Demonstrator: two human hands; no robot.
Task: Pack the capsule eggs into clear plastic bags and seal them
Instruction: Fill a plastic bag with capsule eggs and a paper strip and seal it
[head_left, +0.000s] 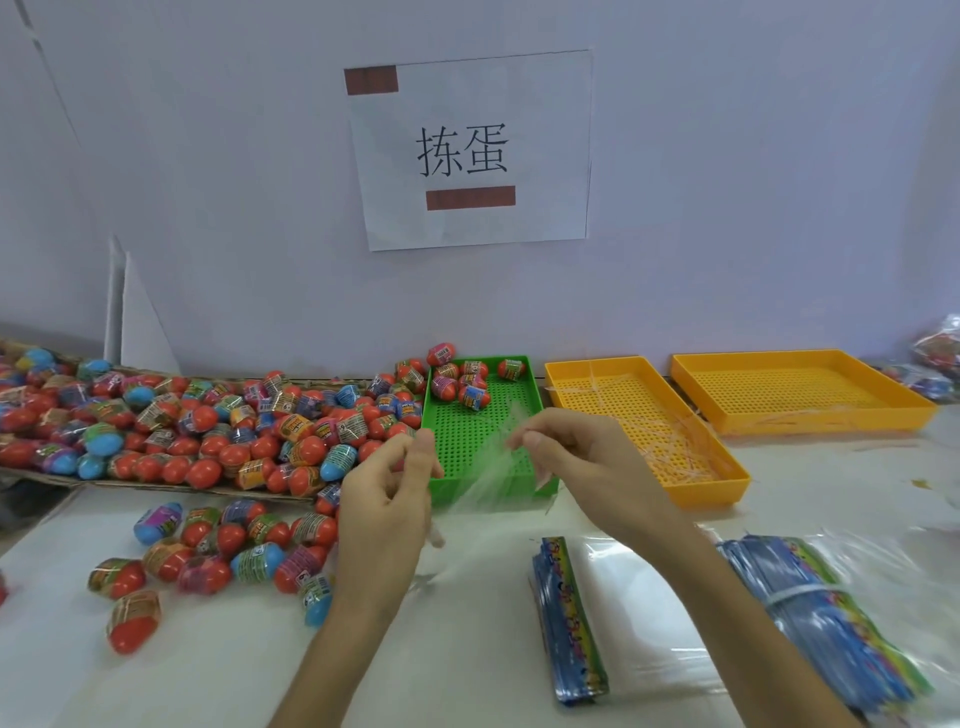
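Both hands pinch one clear plastic bag (483, 467) between them: the left hand (387, 488) has its grip pressed on the bag's left edge, the right hand (566, 447) pinches its upper right edge. The bag hangs above the near end of the green perforated tray (511, 457), which holds a few capsule eggs at its far end. A large heap of capsule eggs (197, 421) lies on cardboard at left, with loose ones on the white table (467, 649). Stacks of printed bags (569, 623) lie near the right forearm.
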